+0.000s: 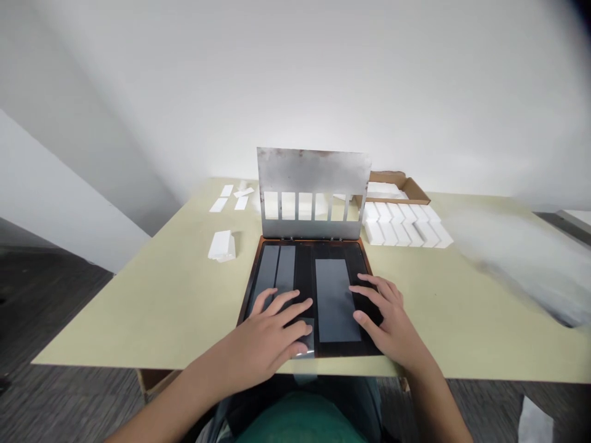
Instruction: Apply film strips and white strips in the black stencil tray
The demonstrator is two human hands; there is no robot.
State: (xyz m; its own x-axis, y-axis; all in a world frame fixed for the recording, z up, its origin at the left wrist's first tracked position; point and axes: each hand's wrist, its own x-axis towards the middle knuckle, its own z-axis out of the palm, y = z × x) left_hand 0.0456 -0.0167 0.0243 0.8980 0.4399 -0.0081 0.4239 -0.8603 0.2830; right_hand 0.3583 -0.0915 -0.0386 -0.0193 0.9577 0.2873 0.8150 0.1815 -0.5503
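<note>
1. A pale yellow-green table (pixel 138 320) carries everything here.
2. A black tray (pixel 250 283) with a copper-coloured rim lies at the table's near edge, around the middle.
3. A slotted steel plate (pixel 309 172) stands upright along the tray's far edge.
4. Rows of white blocks (pixel 401 224) lie to the right of the plate, side by side.
5. A shallow cardboard box (pixel 397 187) sits just behind those blocks.
6. A small white stack (pixel 221 246) and loose white strips (pixel 228 198) lie left of the tray.
7. Something pale (pixel 521 264) at the right is too blurred to tell.
</note>
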